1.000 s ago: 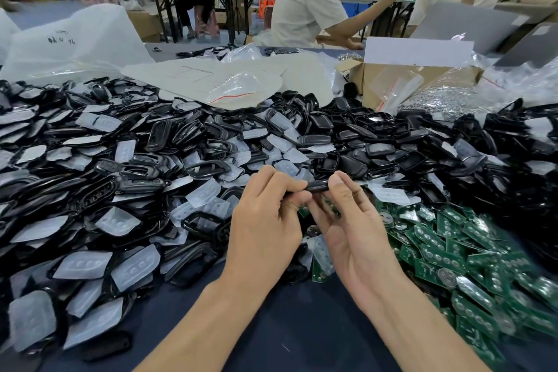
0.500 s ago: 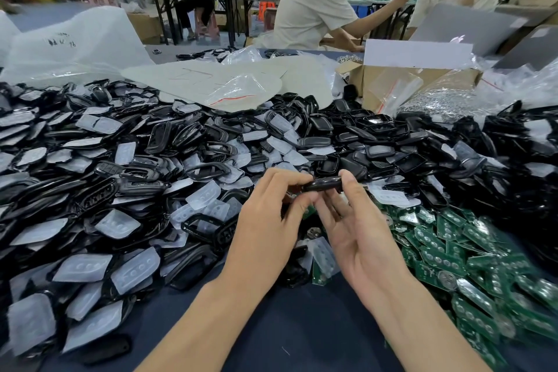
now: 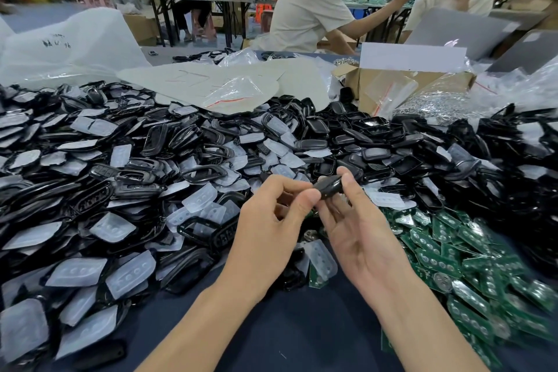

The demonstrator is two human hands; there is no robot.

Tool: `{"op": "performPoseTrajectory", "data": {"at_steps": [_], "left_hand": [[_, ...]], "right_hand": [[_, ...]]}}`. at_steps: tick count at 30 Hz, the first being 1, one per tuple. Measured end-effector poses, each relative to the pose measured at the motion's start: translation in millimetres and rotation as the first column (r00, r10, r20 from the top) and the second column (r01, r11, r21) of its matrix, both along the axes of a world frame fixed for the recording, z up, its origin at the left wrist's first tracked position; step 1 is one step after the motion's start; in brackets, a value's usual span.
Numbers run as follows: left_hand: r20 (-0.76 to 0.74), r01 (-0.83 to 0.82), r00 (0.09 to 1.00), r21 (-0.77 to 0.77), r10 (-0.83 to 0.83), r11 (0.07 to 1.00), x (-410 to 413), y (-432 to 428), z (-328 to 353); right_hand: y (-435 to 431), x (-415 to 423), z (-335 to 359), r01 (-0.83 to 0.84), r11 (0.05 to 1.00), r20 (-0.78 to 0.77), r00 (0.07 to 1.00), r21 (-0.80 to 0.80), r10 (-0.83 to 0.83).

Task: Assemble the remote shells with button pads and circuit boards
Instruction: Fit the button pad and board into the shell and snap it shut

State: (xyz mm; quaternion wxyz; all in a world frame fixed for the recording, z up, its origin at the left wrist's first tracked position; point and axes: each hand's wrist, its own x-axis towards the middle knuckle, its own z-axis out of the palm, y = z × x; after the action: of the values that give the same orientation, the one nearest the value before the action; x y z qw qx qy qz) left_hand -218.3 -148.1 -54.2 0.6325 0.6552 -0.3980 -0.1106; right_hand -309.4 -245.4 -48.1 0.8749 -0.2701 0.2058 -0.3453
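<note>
Both hands hold one black remote shell (image 3: 329,187) in the air above the table's middle. My left hand (image 3: 268,235) pinches its left end between thumb and curled fingers. My right hand (image 3: 359,229) holds the right end between the thumb on top and the fingers underneath, palm turned up. Black shells and frames (image 3: 151,166) mixed with translucent white button pads (image 3: 77,272) lie heaped on the left and in the middle. Green circuit boards (image 3: 462,260) are piled at the right.
A dark blue tabletop (image 3: 296,332) shows between my forearms. A cardboard box (image 3: 389,84) with plastic bags stands at the back right, and white plastic bags (image 3: 69,45) at the back left. Other people sit at tables beyond.
The shell has risen a little and tilted, its right end now higher. My right thumb has come onto its top, and my left fingers have opened slightly around the left end.
</note>
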Motion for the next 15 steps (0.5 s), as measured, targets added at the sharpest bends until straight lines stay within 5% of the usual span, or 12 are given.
{"op": "performPoseTrajectory", "data": {"at_steps": [6, 15], "left_hand": [[-0.335, 0.132, 0.934, -0.010, -0.128, 0.991, 8.3, 0.2, 5.4], [-0.093, 0.025, 0.996, 0.090, -0.016, 0.996, 6.6, 0.7, -1.2]], "right_hand": [[2.5, -1.8, -1.4, -0.040, 0.979, -0.044, 0.999, -0.202, 0.032], [6.8, -0.5, -4.8, 0.057, 0.844, -0.204, 0.959, -0.534, -0.195]]}}
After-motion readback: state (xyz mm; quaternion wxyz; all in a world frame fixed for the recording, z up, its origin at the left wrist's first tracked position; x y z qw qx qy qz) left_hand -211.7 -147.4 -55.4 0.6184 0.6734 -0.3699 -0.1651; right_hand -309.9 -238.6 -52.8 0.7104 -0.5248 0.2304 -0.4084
